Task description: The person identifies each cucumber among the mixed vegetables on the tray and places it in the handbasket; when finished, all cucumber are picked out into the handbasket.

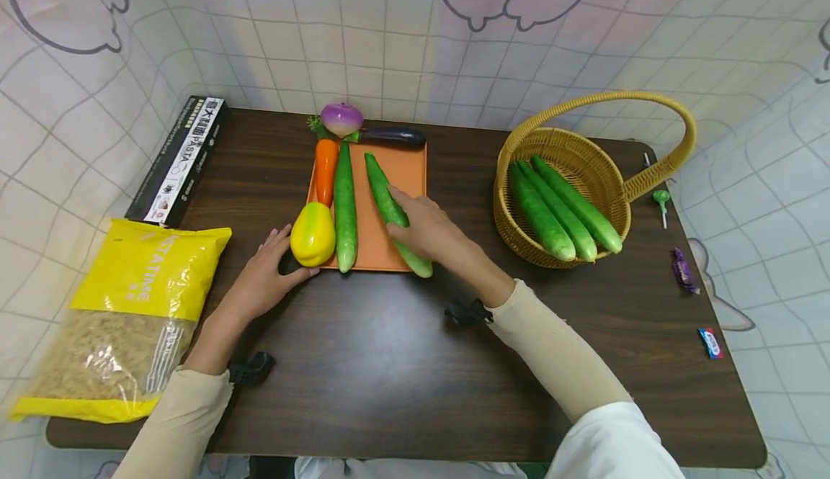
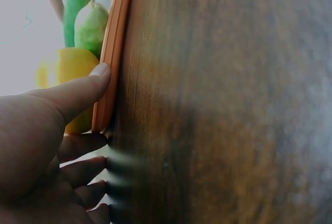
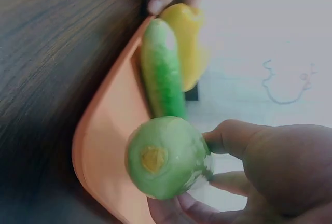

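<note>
Beige sleeves [image 1: 558, 349] reach closest to us above the dark counter [image 1: 389, 385]. With our right hand [image 1: 424, 227] we grasp a cucumber [image 1: 381, 189] between thumb and fingers over the right part of the orange tray [image 1: 368, 238], its near end passing the front edge; our left hand [image 1: 264, 271] grips nothing, fingers spread and thumb touching the tray's front left corner by a yellow ridged fruit [image 1: 313, 235]. Left of the held piece lies a second cucumber [image 1: 346, 212] beside a carrot [image 1: 326, 169], and three cucumbers [image 1: 560, 209] rest in the wicker basket [image 1: 503, 209] to our right.
</note>
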Action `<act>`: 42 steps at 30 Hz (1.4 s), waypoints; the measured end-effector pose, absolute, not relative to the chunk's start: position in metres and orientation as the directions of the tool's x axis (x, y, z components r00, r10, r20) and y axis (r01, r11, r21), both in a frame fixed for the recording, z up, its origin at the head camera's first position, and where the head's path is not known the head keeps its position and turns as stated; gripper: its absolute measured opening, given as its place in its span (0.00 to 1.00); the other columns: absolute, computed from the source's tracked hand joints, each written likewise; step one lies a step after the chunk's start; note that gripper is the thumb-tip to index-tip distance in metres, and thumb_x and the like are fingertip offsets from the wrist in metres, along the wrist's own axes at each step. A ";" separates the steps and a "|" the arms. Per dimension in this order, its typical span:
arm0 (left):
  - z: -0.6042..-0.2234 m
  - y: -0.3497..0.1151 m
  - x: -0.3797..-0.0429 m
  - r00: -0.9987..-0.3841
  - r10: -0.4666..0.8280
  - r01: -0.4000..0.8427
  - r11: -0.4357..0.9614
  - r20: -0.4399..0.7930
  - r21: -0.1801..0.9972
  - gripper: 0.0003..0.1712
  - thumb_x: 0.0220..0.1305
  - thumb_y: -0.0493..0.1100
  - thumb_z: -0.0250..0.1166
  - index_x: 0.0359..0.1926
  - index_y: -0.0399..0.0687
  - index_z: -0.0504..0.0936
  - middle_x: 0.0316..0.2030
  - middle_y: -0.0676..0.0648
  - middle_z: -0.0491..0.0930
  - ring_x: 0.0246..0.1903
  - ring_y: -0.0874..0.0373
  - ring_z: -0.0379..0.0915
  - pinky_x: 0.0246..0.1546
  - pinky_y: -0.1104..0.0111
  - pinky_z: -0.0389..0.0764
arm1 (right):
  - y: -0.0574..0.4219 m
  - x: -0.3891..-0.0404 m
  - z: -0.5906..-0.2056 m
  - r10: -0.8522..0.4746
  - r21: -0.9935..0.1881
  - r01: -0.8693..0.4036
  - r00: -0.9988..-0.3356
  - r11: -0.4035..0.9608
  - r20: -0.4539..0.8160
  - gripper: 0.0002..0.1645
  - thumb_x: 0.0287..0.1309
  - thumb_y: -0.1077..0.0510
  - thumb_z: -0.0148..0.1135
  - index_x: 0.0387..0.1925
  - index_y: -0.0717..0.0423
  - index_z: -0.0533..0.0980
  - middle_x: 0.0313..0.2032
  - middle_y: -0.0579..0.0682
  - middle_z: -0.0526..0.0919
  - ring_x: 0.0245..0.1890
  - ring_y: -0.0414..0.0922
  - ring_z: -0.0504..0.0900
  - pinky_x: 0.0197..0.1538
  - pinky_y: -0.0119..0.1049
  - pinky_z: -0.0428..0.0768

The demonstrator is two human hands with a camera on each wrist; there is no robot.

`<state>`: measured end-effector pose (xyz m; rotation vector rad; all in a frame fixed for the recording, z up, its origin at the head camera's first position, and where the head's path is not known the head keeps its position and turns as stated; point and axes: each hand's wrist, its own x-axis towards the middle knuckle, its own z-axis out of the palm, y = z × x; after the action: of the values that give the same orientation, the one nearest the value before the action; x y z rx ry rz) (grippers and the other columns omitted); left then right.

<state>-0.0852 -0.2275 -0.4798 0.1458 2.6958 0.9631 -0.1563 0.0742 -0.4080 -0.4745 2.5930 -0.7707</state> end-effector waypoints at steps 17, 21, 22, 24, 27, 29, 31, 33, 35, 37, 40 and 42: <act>-0.480 -0.227 -0.085 -0.957 0.175 -0.012 0.773 -0.231 0.634 0.53 0.66 0.60 0.66 0.78 0.39 0.51 0.77 0.34 0.46 0.76 0.41 0.30 0.72 0.43 0.38 | 0.176 -0.079 -0.363 -0.421 -0.618 -0.246 -0.894 0.747 -0.153 0.44 0.68 0.46 0.60 0.79 0.35 0.51 0.42 0.50 0.72 0.40 0.48 0.73 0.38 0.41 0.74; -0.481 -0.227 -0.084 -0.957 0.174 -0.012 0.775 -0.232 0.632 0.53 0.66 0.60 0.66 0.78 0.39 0.51 0.77 0.34 0.46 0.76 0.41 0.30 0.72 0.43 0.38 | 0.207 -0.061 -0.353 -0.429 -0.612 -0.251 -0.889 0.750 -0.160 0.44 0.69 0.47 0.59 0.79 0.34 0.50 0.44 0.50 0.73 0.40 0.46 0.74 0.39 0.42 0.75; -0.481 -0.227 -0.084 -0.957 0.176 -0.011 0.774 -0.232 0.633 0.53 0.66 0.61 0.66 0.78 0.39 0.51 0.77 0.34 0.46 0.76 0.41 0.30 0.72 0.43 0.38 | 0.215 -0.057 -0.351 -0.428 -0.604 -0.254 -0.889 0.755 -0.162 0.43 0.70 0.47 0.59 0.79 0.35 0.50 0.44 0.50 0.74 0.40 0.45 0.74 0.39 0.42 0.75; -0.481 -0.226 -0.084 -0.956 0.180 -0.010 0.774 -0.234 0.633 0.54 0.66 0.62 0.65 0.78 0.39 0.50 0.77 0.34 0.46 0.76 0.41 0.30 0.72 0.44 0.38 | 0.231 -0.049 -0.344 -0.422 -0.584 -0.254 -0.891 0.771 -0.169 0.43 0.71 0.47 0.58 0.79 0.38 0.49 0.45 0.50 0.73 0.40 0.45 0.73 0.40 0.42 0.74; -0.479 -0.227 -0.085 -0.956 0.177 -0.013 0.772 -0.235 0.635 0.54 0.66 0.63 0.65 0.78 0.39 0.51 0.77 0.35 0.45 0.76 0.41 0.30 0.72 0.44 0.38 | 0.254 -0.043 -0.333 -0.406 -0.530 -0.271 -0.901 0.804 -0.155 0.43 0.71 0.49 0.58 0.79 0.42 0.50 0.42 0.52 0.74 0.39 0.46 0.72 0.39 0.43 0.73; -0.478 -0.227 -0.084 -0.957 0.171 -0.019 0.772 -0.236 0.636 0.53 0.66 0.63 0.65 0.78 0.40 0.51 0.77 0.35 0.45 0.76 0.41 0.30 0.72 0.43 0.38 | 0.270 -0.045 -0.325 -0.393 -0.490 -0.277 -0.907 0.826 -0.150 0.43 0.71 0.50 0.58 0.80 0.44 0.50 0.42 0.54 0.73 0.38 0.47 0.72 0.37 0.43 0.73; -0.477 -0.228 -0.084 -0.957 0.165 -0.024 0.773 -0.237 0.633 0.53 0.66 0.63 0.65 0.78 0.41 0.51 0.77 0.35 0.45 0.76 0.41 0.29 0.72 0.43 0.37 | 0.285 -0.051 -0.318 -0.379 -0.448 -0.285 -0.915 0.848 -0.136 0.43 0.71 0.50 0.59 0.80 0.46 0.51 0.42 0.57 0.74 0.39 0.50 0.75 0.35 0.44 0.75; -0.478 -0.228 -0.083 -0.957 0.164 -0.026 0.773 -0.239 0.633 0.53 0.65 0.64 0.64 0.78 0.41 0.51 0.77 0.35 0.44 0.76 0.41 0.29 0.72 0.43 0.37 | 0.300 -0.060 -0.312 -0.360 -0.414 -0.277 -0.923 0.867 -0.137 0.44 0.71 0.50 0.59 0.80 0.47 0.50 0.44 0.58 0.76 0.40 0.51 0.76 0.35 0.46 0.76; -0.479 -0.228 -0.083 -0.957 0.169 -0.020 0.773 -0.236 0.634 0.53 0.66 0.63 0.65 0.78 0.41 0.51 0.77 0.35 0.45 0.76 0.41 0.29 0.72 0.43 0.37 | 0.312 -0.073 -0.309 -0.353 -0.381 -0.277 -0.924 0.882 -0.145 0.44 0.71 0.50 0.59 0.80 0.49 0.50 0.43 0.58 0.77 0.38 0.51 0.76 0.34 0.46 0.74; -0.480 -0.227 -0.083 -0.956 0.175 -0.015 0.772 -0.234 0.635 0.54 0.66 0.63 0.65 0.78 0.40 0.51 0.77 0.35 0.45 0.76 0.41 0.30 0.72 0.43 0.38 | 0.322 -0.086 -0.306 -0.347 -0.353 -0.271 -0.922 0.896 -0.173 0.44 0.71 0.51 0.59 0.79 0.52 0.50 0.41 0.56 0.77 0.34 0.50 0.74 0.34 0.45 0.72; -0.481 -0.227 -0.084 -0.956 0.177 -0.012 0.771 -0.233 0.636 0.53 0.66 0.61 0.66 0.78 0.40 0.50 0.77 0.35 0.45 0.76 0.42 0.30 0.72 0.42 0.38 | 0.332 -0.112 -0.304 -0.358 -0.295 -0.285 -0.903 0.912 -0.237 0.45 0.71 0.52 0.59 0.79 0.59 0.48 0.37 0.56 0.76 0.30 0.50 0.71 0.33 0.47 0.70; -0.481 -0.226 -0.084 -0.956 0.177 -0.014 0.771 -0.236 0.636 0.53 0.66 0.60 0.66 0.79 0.40 0.49 0.77 0.35 0.45 0.76 0.42 0.30 0.72 0.42 0.38 | 0.337 -0.129 -0.303 -0.365 -0.257 -0.297 -0.887 0.920 -0.282 0.45 0.71 0.53 0.59 0.78 0.63 0.48 0.34 0.58 0.77 0.28 0.50 0.72 0.33 0.48 0.71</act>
<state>-0.0844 -0.2264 -0.4812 0.1258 2.6838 0.9673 -0.1288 0.3366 -0.3032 -0.4882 2.7522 -0.2964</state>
